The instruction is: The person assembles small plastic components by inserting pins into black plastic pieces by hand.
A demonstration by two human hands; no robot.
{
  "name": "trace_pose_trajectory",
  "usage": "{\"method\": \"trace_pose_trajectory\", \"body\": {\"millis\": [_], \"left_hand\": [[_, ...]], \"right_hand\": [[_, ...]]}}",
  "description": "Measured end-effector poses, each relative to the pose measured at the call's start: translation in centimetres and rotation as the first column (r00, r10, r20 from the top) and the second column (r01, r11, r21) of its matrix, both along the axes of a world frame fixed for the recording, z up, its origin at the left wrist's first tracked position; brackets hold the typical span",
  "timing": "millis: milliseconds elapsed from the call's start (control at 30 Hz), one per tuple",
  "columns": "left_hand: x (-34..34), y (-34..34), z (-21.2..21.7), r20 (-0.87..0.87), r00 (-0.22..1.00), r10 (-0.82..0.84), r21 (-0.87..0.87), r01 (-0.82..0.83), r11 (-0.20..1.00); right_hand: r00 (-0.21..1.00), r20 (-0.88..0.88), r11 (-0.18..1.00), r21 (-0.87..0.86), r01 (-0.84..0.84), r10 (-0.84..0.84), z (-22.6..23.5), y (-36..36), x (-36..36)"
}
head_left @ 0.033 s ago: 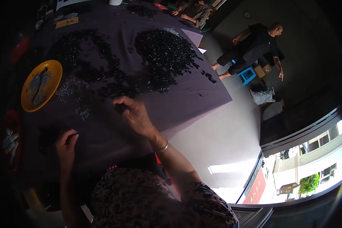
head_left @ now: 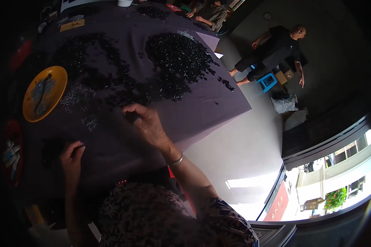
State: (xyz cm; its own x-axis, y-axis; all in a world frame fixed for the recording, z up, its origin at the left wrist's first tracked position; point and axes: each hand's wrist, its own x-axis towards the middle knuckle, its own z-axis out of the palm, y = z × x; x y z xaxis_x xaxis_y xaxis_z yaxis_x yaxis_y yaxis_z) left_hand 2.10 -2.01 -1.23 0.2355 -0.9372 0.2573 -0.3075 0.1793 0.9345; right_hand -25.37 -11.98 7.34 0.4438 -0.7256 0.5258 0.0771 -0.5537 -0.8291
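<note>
My left hand [head_left: 72,158] is low over the near left of the purple-covered table [head_left: 132,140]. Its thumb and forefinger pinch a tiny dark piece [head_left: 82,145] too small to name. Farther right, my right hand [head_left: 146,125] has its fingers curled toward the thumb, near the front edge of the scattered black pieces; shadow hides whatever is inside. A large pile of small black pieces [head_left: 177,61] lies beyond it, and a looser spread [head_left: 86,53] is to the left. Thin clear pieces [head_left: 77,96] are scattered between my left hand and the piles.
An orange plate [head_left: 59,92] with clear pieces and a dark utensil sits at left, near a red container [head_left: 13,154] of pale items. A co-worker's hands [head_left: 200,19] rest at the far edge. At right, a person in black [head_left: 276,47] stands by a blue stool [head_left: 268,82].
Both my hands keep their places and poses. The standing person's lowered hand has shifted slightly to the left.
</note>
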Motion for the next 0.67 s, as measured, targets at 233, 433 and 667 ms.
{"method": "trace_pose_trajectory", "body": {"millis": [233,433,667], "left_hand": [[0.2,-0.1,-0.6,-0.038,0.999,0.01,-0.003,-0.01,1.0],[0.2,-0.1,0.0,0.01,1.0,0.025,0.03,-0.025,0.999],[0.3,0.0,0.3,0.033,0.999,0.011,0.037,-0.013,0.999]], "right_hand": [[0.855,0.436,0.955,0.037,0.293,-0.279,7.9,1.7,-2.0],[0.717,0.598,0.83,-0.149,0.538,-0.357,10.2,3.9,-1.3],[0.69,0.581,0.74,-0.21,0.64,-0.432,10.0,5.6,-1.4]]}}
